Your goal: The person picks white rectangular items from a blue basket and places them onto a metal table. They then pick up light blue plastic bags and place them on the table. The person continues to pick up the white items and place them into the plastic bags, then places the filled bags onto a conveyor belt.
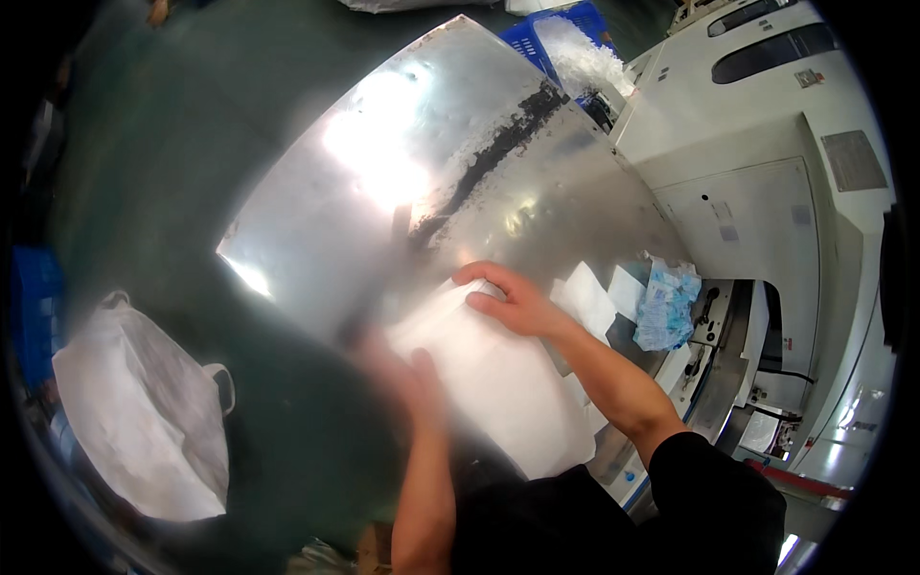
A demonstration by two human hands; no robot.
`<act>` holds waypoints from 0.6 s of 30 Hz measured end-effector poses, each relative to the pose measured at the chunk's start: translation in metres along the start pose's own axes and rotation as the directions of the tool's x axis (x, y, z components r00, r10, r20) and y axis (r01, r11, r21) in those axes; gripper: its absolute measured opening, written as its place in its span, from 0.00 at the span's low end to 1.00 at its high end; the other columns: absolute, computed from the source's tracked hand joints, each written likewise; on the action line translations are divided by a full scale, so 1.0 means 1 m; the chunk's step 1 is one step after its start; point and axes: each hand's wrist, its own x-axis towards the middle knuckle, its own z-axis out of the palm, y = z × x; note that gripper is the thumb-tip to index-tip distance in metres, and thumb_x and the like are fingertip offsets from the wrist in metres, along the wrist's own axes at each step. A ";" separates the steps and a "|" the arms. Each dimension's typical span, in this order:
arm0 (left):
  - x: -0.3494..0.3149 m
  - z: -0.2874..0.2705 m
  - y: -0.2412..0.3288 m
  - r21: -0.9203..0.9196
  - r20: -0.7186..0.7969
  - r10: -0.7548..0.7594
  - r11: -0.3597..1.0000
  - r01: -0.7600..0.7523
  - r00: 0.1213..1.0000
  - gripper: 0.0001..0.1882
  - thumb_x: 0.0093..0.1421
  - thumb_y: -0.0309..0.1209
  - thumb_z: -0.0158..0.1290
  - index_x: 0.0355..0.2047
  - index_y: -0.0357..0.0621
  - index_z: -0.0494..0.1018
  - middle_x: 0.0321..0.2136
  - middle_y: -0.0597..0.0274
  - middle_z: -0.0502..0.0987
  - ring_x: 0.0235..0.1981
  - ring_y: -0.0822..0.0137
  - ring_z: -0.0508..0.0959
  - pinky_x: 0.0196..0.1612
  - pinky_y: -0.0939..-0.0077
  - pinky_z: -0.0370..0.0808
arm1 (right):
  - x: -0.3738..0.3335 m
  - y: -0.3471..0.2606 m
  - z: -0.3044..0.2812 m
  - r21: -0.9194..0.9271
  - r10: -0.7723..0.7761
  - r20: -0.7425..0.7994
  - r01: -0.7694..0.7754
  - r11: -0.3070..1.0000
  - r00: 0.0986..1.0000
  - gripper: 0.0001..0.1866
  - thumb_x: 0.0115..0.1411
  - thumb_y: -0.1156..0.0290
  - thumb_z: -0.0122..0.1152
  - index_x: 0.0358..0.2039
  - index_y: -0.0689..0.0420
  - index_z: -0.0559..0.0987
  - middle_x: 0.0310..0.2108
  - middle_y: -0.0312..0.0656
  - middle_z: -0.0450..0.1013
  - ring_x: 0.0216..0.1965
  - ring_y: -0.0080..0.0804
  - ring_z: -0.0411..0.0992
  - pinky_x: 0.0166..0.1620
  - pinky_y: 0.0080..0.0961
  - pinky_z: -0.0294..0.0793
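A white, smooth bundle [503, 383], like a stack of sheets or a flat bag, slants across the near edge of a shiny metal tabletop [316, 220] toward my body. My right hand [508, 299] is curled over its far end, thumb and fingers closed on the edge. At the bundle's left side is my left hand [402, 379], smeared by motion, so its fingers do not show clearly. Some white pieces [586, 299] lie on the metal just right of my right hand. Beside them sits a crumpled blue-and-white plastic packet [668, 302].
A large cream machine [738, 211] stands along the right. On the floor at left is a white bag with handles [149, 412], near a blue crate [36, 311]. Beyond the table's far corner, a blue basket [525, 40] holds white material [580, 57]. Dark residue [489, 158] streaks the tabletop.
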 end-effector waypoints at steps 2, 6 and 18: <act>0.007 -0.002 0.003 -0.064 0.044 -0.063 0.996 0.066 0.997 0.27 0.71 0.38 0.46 0.63 0.34 0.57 0.56 0.51 0.66 0.55 0.62 0.68 0.61 0.67 0.63 | 0.004 0.013 -0.001 0.004 0.020 -0.063 -0.020 1.000 0.998 0.18 0.64 0.70 0.63 0.54 0.58 0.76 0.52 0.37 0.74 0.55 0.26 0.70 0.61 0.27 0.66; 0.024 -0.002 0.023 -0.067 0.050 -0.237 0.969 0.240 0.970 0.21 0.71 0.33 0.44 0.61 0.34 0.60 0.53 0.52 0.70 0.52 0.64 0.70 0.58 0.69 0.65 | 0.011 -0.013 -0.001 -0.012 0.126 -0.040 -0.127 0.992 0.991 0.16 0.66 0.70 0.60 0.54 0.55 0.78 0.52 0.36 0.74 0.53 0.25 0.71 0.59 0.25 0.67; 0.036 0.019 0.005 -0.047 -0.027 0.019 0.999 -0.020 0.999 0.16 0.67 0.30 0.49 0.53 0.38 0.71 0.56 0.51 0.70 0.56 0.61 0.70 0.60 0.68 0.66 | 0.002 0.007 -0.012 0.051 0.095 -0.099 -0.091 0.995 0.990 0.18 0.69 0.64 0.54 0.57 0.57 0.76 0.57 0.41 0.73 0.58 0.30 0.70 0.62 0.29 0.67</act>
